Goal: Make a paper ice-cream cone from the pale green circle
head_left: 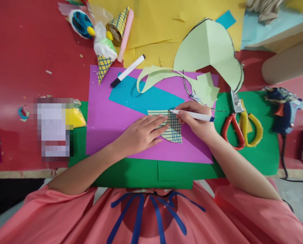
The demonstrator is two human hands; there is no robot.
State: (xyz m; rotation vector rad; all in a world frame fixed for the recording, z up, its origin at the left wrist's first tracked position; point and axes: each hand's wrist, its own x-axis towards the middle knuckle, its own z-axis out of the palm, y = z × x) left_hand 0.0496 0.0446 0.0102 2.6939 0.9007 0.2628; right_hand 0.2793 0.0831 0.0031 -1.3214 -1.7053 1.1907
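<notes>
A quarter-round piece of pale yellow paper (pixel 176 130) lies on the purple sheet (pixel 110 135), marked with blue lines that cross into a grid on its right side. Over its left part my left hand (pixel 143 132) rests flat, fingers stretched out. My right hand (pixel 197 118) grips a white marker (pixel 193 115) with a dark blue end. The marker's tip touches the paper near its top edge. Just above the hands is a blue paper piece (pixel 141 95), partly under curled light green paper strips (pixel 156 76).
Scissors (pixel 233 118) with red and yellow handles lie to the right, near a glue gun (pixel 283 108). A second marker (pixel 128 70), a paper ice-cream cone (pixel 105 61), a rolled cone (pixel 118 25) and a folded green cut-out (pixel 207 44) lie farther back. A pixelated patch hides something at left.
</notes>
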